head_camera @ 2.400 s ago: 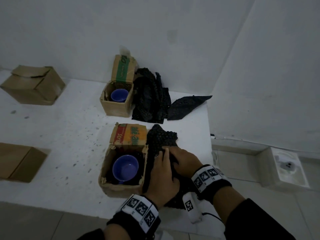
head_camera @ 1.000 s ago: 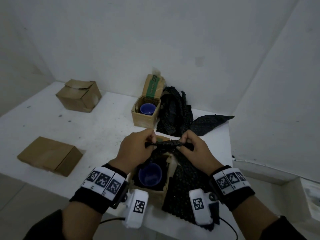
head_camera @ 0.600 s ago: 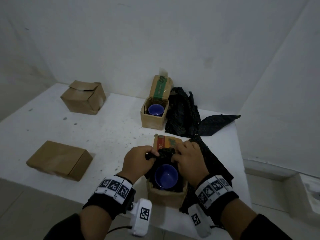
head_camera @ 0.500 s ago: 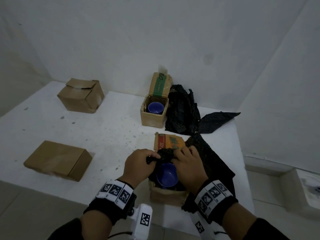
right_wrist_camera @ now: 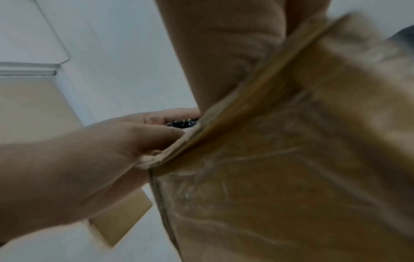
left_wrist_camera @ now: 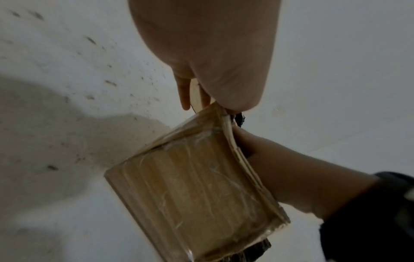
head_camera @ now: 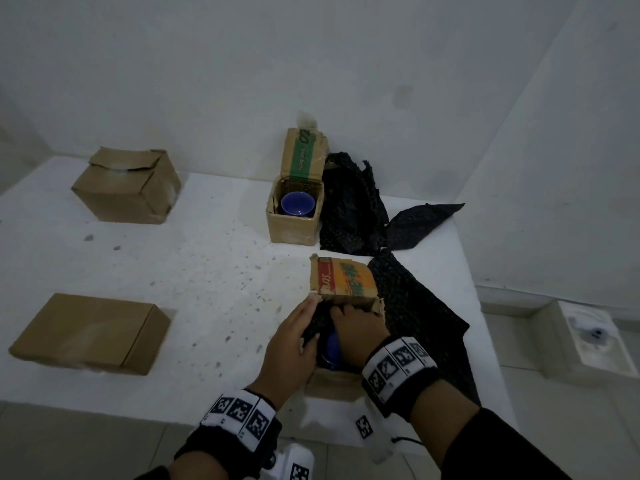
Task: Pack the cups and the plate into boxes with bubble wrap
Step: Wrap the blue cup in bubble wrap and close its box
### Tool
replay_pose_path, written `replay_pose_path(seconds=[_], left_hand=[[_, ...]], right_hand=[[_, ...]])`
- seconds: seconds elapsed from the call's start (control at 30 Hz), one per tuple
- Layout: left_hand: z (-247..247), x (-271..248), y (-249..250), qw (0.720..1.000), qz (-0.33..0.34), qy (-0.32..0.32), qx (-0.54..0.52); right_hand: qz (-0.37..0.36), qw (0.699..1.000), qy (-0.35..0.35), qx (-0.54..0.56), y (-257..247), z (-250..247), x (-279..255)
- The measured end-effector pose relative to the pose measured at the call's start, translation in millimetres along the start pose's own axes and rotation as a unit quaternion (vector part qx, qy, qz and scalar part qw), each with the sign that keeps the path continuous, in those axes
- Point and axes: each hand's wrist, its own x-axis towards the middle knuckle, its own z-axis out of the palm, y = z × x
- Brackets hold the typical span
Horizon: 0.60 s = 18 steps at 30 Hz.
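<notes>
The near cardboard box (head_camera: 332,384) stands open at the table's front edge, its printed flap (head_camera: 343,280) raised. Inside it a blue cup (head_camera: 330,348) shows only as a sliver between my hands. Black bubble wrap (head_camera: 415,317) drapes from the box onto the table at the right. My left hand (head_camera: 310,317) is at the box's left wall and pinches the wrap (right_wrist_camera: 181,122) at the rim. My right hand (head_camera: 346,313) reaches into the box, fingers curled on the wrap at the far side. A second blue cup (head_camera: 297,205) sits in the far open box (head_camera: 292,228).
More black bubble wrap (head_camera: 349,209) is piled right of the far box. A closed box (head_camera: 128,187) stands at the back left and a flat closed box (head_camera: 90,334) at the front left. The table (head_camera: 207,271) ends just right of the wrap, near the wall.
Both hands lifted the bubble wrap from beside the near box, carried it over the opening and pushed it down inside. The cup is now mostly covered.
</notes>
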Motion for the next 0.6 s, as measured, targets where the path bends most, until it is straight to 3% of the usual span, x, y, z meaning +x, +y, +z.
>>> replay_pose_path(seconds=[0.17,0.27,0.33,0.47,0.6], left_hand=[[-1.9,-0.1,-1.8,0.992,-0.049,-0.002,-0.116],[-1.6,-1.1,-0.7,0.986,-0.067,-0.010,-0.153],[-0.9,-1.7,0.9,0.978,-0.089,-0.012,-0.190],[0.7,1.3,3.2,0.963,-0.110,-0.022,-0.245],[1.9,2.8,6.4,0.954,-0.119,-0.009,-0.275]], right_hand=[[0.000,0.998,-0.027,0.048,2.3,-12.8,5.8],[-0.032,0.987,0.136,0.081,-2.0,-5.8,-4.8],[-0.089,0.973,0.180,0.118,-6.9,2.0,-12.8],[-0.114,0.983,0.052,0.133,-5.6,14.5,-15.6],[-0.155,0.986,0.051,0.042,-7.0,11.1,-6.5]])
